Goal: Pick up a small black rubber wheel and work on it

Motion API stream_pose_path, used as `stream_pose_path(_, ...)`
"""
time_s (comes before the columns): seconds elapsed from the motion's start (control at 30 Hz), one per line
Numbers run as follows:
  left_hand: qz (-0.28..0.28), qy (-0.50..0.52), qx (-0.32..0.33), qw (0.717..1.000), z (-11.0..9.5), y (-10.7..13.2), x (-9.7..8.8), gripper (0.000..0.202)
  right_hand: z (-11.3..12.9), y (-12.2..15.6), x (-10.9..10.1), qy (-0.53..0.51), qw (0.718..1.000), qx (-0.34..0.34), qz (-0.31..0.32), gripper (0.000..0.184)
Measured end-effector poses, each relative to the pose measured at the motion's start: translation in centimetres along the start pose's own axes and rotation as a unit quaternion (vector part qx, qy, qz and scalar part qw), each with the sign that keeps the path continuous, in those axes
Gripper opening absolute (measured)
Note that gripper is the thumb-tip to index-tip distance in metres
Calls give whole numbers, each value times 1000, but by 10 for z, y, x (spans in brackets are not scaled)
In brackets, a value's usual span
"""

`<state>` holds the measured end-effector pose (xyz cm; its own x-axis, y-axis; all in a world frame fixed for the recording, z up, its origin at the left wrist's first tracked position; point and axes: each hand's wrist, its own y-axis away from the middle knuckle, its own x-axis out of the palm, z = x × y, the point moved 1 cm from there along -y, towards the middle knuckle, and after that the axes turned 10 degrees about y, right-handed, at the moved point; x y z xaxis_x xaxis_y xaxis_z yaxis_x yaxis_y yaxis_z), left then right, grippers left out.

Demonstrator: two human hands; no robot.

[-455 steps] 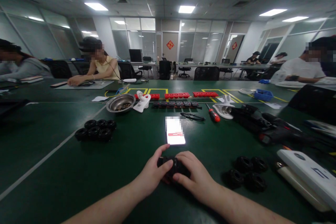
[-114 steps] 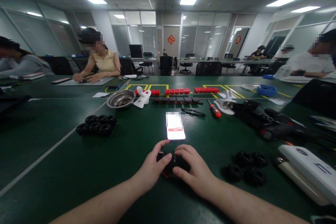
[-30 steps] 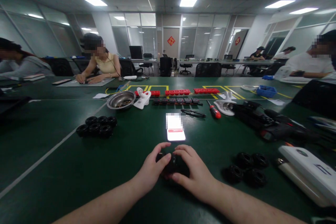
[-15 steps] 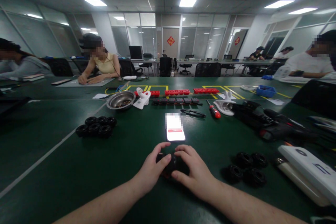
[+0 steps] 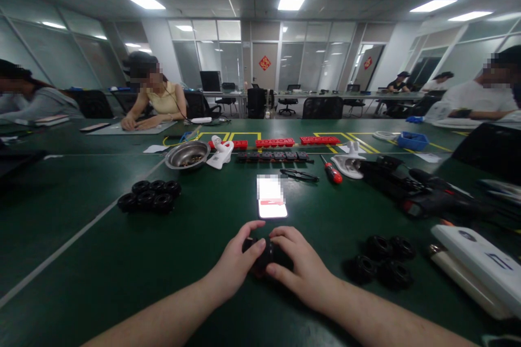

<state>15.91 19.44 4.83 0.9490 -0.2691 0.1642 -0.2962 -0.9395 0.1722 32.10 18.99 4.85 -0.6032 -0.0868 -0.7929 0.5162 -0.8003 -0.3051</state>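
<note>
Between both hands, low in the middle of the table, is a black wheel-like part (image 5: 266, 252), with a hint of red at its underside. My left hand (image 5: 238, 260) wraps its left side, thumb lying across the top. From the right, my right hand (image 5: 303, 265) curls its fingers and thumb around the same part. Fingers cover much of it. Just beyond lies a phone (image 5: 272, 200) with a bright screen. Several similar black wheels (image 5: 150, 196) stand grouped at the left, and several more black wheels (image 5: 385, 261) sit to the right.
Farther back are a metal bowl (image 5: 187, 156) with small parts, red strips (image 5: 274, 142), a black strip of blocks (image 5: 273, 157), pliers (image 5: 300, 175) and a red screwdriver (image 5: 331, 169). A power tool (image 5: 431, 192) and a white device (image 5: 480, 265) lie right. Other people sit around.
Hardly anything differs. The right hand's fingers have shifted very slightly on the black part, and less red shows beneath it.
</note>
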Motion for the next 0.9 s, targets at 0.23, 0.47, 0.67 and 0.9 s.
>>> stream_pose_path(0.23,9,2,-24,1000,-3,0,1,43,7,1,-2,-6,1000,-16,-14,44)
stream_pose_path(0.47,17,-44,20,999,-6,3,1,39,2,0,1,7,1000,2,12,34)
stream_pose_path(0.67,10,-39,-2,999,-4,-2,0,40,6,1,1,-9,1000,-14,-7,45)
stream_pose_path(0.9,-5,-3,-5,1000,-2,1,-1,40,2,-1,0,17,1000,15,7,35)
